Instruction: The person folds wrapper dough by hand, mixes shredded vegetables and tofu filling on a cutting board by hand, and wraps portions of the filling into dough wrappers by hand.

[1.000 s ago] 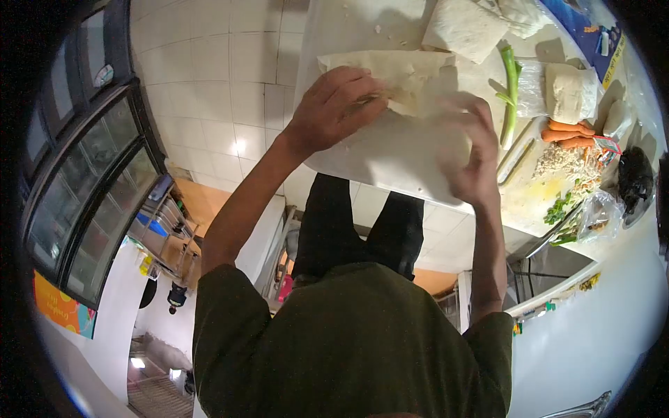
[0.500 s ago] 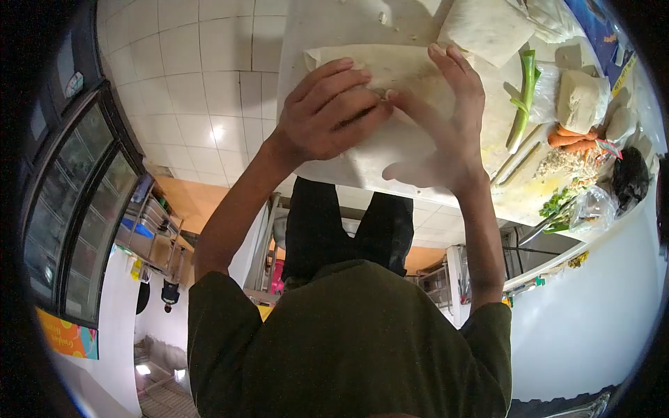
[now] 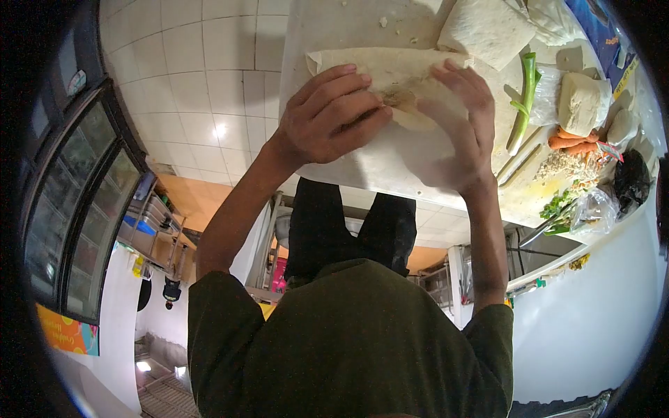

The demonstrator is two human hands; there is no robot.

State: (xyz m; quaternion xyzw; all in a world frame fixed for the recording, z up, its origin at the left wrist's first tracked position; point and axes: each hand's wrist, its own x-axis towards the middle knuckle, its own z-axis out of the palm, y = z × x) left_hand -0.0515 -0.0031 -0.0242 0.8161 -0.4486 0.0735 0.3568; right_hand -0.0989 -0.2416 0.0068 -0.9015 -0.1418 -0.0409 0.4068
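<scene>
A thin, pale spring roll wrapper [image 3: 397, 61] lies on the white work board [image 3: 411, 157], partly folded over, with a little brownish filling [image 3: 397, 97] showing near its middle. My left hand [image 3: 334, 111] is bent over the wrapper's left part, fingers curled and close together on its near edge; the thumb is hidden. At the right end my right hand [image 3: 463, 118] has its fingers apart, the fingertips touching the wrapper or just above it. Its thumb side is smeared by motion.
A stack of wrappers [image 3: 481, 31] is at the upper right, close to a green leek stalk [image 3: 524, 101]. Further right are a pale block [image 3: 580, 104] in plastic, carrots [image 3: 575, 141], chopped vegetables [image 3: 564, 167] and a black bag [image 3: 632, 174]. Chopsticks [image 3: 519, 164] lie beside my right hand.
My right hand has drawn away from my left fingers towards the right, its fingertips lower. The filling between the hands is now in sight. My left hand has hardly moved.
</scene>
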